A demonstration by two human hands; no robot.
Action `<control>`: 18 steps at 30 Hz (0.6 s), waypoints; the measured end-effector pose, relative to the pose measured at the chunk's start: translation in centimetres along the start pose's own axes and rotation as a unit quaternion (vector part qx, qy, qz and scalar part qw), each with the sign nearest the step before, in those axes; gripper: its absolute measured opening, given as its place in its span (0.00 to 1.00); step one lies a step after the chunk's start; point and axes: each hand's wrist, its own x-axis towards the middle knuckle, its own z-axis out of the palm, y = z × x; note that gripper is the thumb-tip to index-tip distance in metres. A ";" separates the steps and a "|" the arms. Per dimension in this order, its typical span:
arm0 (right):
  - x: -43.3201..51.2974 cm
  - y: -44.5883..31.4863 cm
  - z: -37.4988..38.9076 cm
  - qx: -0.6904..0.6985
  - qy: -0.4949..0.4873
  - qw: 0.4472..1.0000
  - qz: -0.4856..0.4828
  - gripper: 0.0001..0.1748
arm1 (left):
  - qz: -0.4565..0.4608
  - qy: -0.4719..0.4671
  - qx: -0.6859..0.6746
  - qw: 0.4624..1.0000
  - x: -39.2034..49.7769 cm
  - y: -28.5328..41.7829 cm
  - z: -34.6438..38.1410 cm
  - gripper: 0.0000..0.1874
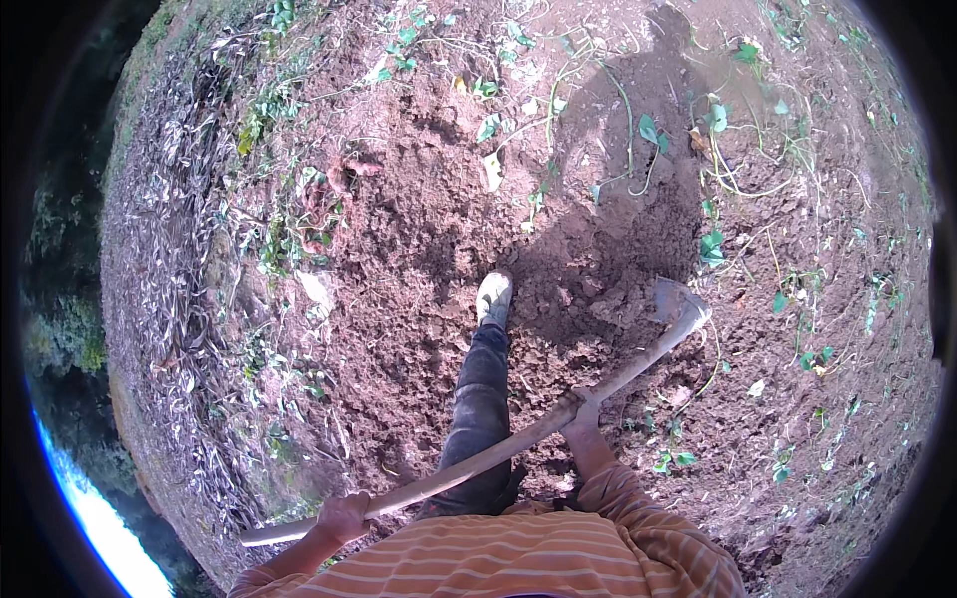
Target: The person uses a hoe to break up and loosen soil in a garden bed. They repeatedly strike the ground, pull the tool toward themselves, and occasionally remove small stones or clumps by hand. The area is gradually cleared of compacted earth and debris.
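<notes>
A hoe with a long wooden handle [486,458] lies slantwise across the front of my body. My left hand [345,516] grips the handle near its butt end, at the lower left. Farther up the handle, towards the head, my right hand [582,412] is closed around it. The metal hoe blade [671,300] is at the right, against loose brown soil [591,291]; its lower edge cannot be made out clearly. Several reddish sweet potatoes [340,173] lie on the ground at the upper left, among green leaves.
My shoe [494,297] stands on the broken soil ahead. Green vines [628,112] trail over the ground at the top and right. Dry stalks and leaves [183,299] form a strip at the left, with dark trees [67,329] beyond.
</notes>
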 end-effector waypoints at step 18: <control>-23.1 -27.0 16.6 -0.071 -0.203 0.764 -0.608 0.05 | 0.334 0.319 -0.220 0.859 31.0 17.0 -12.1 0.14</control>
